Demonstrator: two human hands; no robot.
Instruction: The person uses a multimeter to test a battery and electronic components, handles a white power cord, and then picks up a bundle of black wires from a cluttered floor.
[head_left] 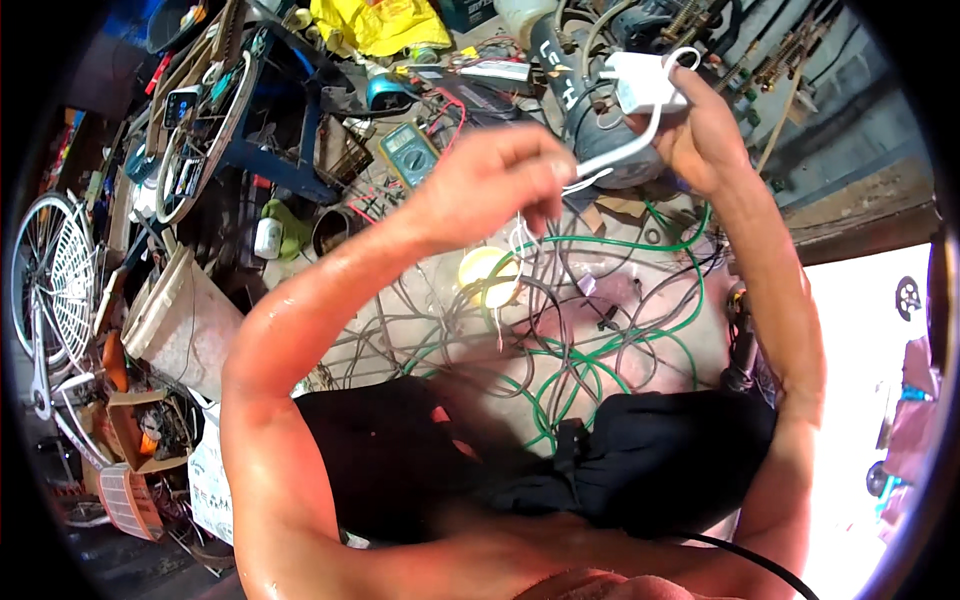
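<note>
A white plug-in adapter (640,84), boxy with short prongs at its left side, is in my right hand (705,135), raised at the upper right with fingers closed around its edge. From it a thick white cord (625,155) curves down and left to my left hand (495,185), slightly blurred. The fingers of that hand are closed on the cord. Thinner white wire ends (520,235) dangle below the left hand. Under both hands a tangle of green cable (620,243) and dark cords lies on the floor, with a round yellow object (488,275) among it.
A multimeter (408,153) with a red lead lies left of my left hand. Behind my right hand stands a dark cylinder (565,85). A whitish bucket (185,320), a white wheel (55,285) and a cardboard box (150,430) crowd the left. Yellow plastic (380,25) lies far off.
</note>
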